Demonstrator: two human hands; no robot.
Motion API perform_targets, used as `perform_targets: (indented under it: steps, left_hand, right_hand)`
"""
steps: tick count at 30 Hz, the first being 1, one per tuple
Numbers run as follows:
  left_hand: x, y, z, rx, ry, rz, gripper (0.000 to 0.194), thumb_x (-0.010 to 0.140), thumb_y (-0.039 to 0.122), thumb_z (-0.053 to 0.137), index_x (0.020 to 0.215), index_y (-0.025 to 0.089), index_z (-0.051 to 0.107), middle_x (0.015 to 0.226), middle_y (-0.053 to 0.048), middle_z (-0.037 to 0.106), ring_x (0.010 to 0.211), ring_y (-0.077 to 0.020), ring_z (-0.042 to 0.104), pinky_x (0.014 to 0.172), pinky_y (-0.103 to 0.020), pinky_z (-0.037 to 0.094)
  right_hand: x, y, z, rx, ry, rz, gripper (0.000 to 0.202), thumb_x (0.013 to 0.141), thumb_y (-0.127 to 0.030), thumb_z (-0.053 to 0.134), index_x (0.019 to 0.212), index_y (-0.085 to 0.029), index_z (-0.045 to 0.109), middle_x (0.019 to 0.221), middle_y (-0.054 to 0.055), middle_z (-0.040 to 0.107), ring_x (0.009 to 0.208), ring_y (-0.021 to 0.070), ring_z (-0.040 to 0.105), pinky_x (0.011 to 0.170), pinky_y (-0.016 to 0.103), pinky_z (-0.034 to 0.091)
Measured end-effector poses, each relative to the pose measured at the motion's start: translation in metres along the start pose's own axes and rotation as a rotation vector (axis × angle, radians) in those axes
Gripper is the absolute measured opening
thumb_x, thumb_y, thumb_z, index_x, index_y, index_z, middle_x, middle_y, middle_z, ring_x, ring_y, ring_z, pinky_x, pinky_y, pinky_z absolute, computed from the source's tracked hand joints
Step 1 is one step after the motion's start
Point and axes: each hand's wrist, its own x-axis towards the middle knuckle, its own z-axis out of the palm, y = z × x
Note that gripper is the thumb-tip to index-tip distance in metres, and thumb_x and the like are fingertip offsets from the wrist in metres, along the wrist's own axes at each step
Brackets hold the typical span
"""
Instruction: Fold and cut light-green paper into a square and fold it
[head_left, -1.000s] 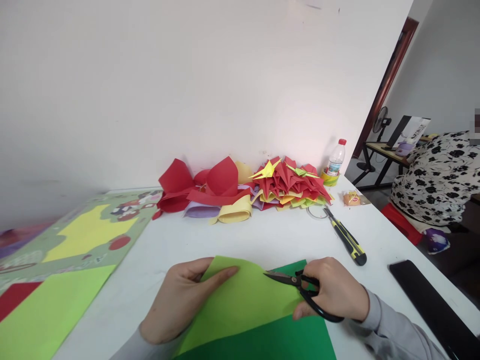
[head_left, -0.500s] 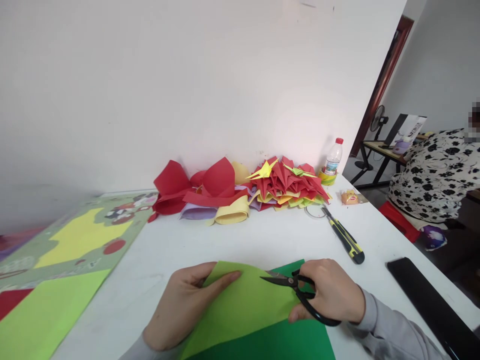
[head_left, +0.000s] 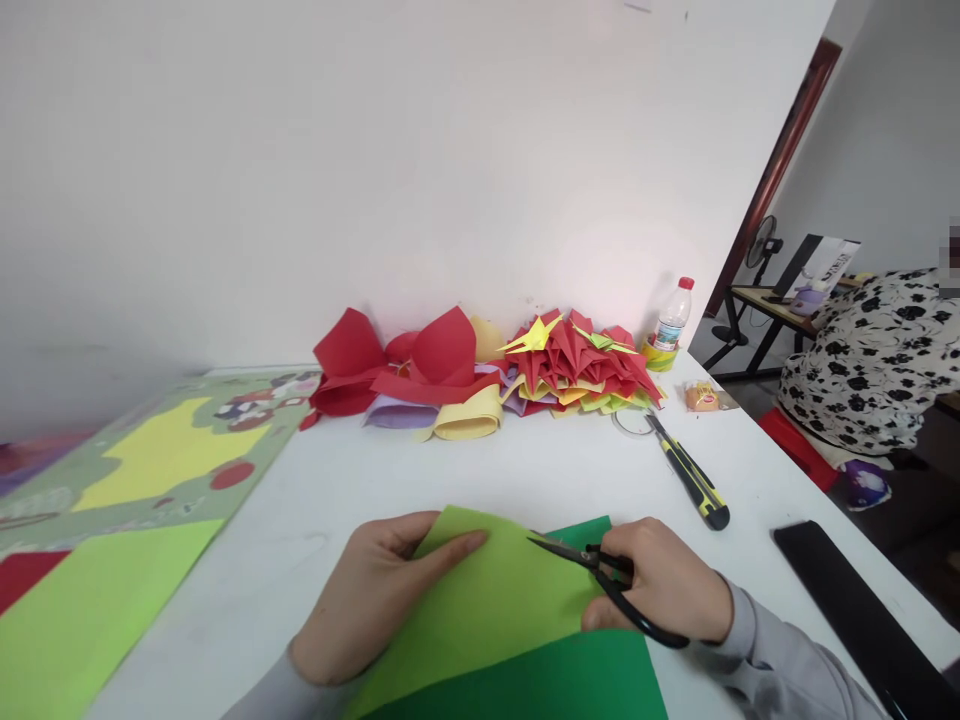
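Observation:
Light green paper (head_left: 487, 610) is pinched at its upper left corner between the thumb and fingers of my left hand (head_left: 382, 590). Black-handled scissors (head_left: 592, 560) are in my right hand (head_left: 664, 580), fingers wrapped through the handles. Their blades point left at the paper's upper edge, one blade lying over its face. Dark green paper (head_left: 555, 680) lies beneath the light green sheet and shows at the bottom and upper right.
Folded red, purple and yellow paper shapes (head_left: 442, 350) line the wall, beside a bottle (head_left: 671, 320). A yellow-black cutter (head_left: 694, 480) and a long black object (head_left: 855, 610) lie right. A decorated board (head_left: 262, 440) is left. A person in a patterned top sits far right.
The scissor blades look closer together on the light green paper. Both hands keep their hold. The view has shifted slightly.

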Motion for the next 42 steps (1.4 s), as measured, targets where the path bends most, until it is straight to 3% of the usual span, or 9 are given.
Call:
perform_targets:
  steps: [8, 17, 29, 38, 42]
  left_hand:
    - [0.010, -0.011, -0.006, 0.021, -0.108, -0.027, 0.037, 0.054, 0.057, 0.077, 0.064, 0.021, 0.072, 0.062, -0.003, 0.072, 0.053, -0.0230, 0.066, 0.044, -0.028, 0.052]
    - [0.008, -0.011, -0.004, 0.002, -0.081, -0.002, 0.026, 0.058, 0.048, 0.074, 0.063, 0.022, 0.072, 0.061, -0.002, 0.072, 0.056, -0.0239, 0.067, 0.047, -0.028, 0.053]
    - [0.009, -0.007, -0.007, 0.034, -0.109, -0.028, 0.033, 0.057, 0.055, 0.076, 0.065, 0.023, 0.074, 0.063, -0.003, 0.073, 0.055, -0.0221, 0.066, 0.046, -0.026, 0.052]
    - [0.017, -0.018, -0.009, -0.043, -0.114, -0.044, 0.037, 0.053, 0.054, 0.080, 0.066, 0.021, 0.073, 0.063, -0.005, 0.073, 0.057, -0.0252, 0.069, 0.049, -0.029, 0.055]
    - [0.024, -0.025, -0.009, -0.105, -0.167, -0.083, 0.036, 0.052, 0.050, 0.082, 0.067, 0.019, 0.073, 0.066, -0.007, 0.074, 0.060, -0.0253, 0.070, 0.053, -0.030, 0.056]
  right_hand:
    - [0.003, 0.014, 0.004, 0.304, -0.244, -0.046, 0.066, 0.073, -0.084, 0.049, 0.056, -0.022, 0.030, 0.049, -0.008, 0.022, 0.048, 0.0060, 0.019, 0.044, 0.026, 0.013]
    - [0.004, 0.010, 0.001, 0.263, -0.241, -0.027, 0.069, 0.069, -0.087, 0.048, 0.055, -0.022, 0.030, 0.050, -0.007, 0.022, 0.049, 0.0062, 0.019, 0.044, 0.026, 0.013]
    - [0.001, 0.010, 0.004, 0.286, -0.228, -0.003, 0.068, 0.071, -0.084, 0.051, 0.056, -0.020, 0.033, 0.052, -0.008, 0.025, 0.050, 0.0053, 0.020, 0.043, 0.025, 0.013]
    - [0.001, 0.007, 0.003, 0.309, -0.269, -0.026, 0.068, 0.075, -0.085, 0.045, 0.055, -0.021, 0.029, 0.049, -0.008, 0.022, 0.048, 0.0052, 0.021, 0.043, 0.025, 0.014]
    - [-0.001, 0.005, 0.001, 0.367, -0.322, -0.016, 0.067, 0.080, -0.083, 0.040, 0.056, -0.021, 0.033, 0.044, -0.007, 0.031, 0.041, 0.0048, 0.030, 0.038, 0.022, 0.017]
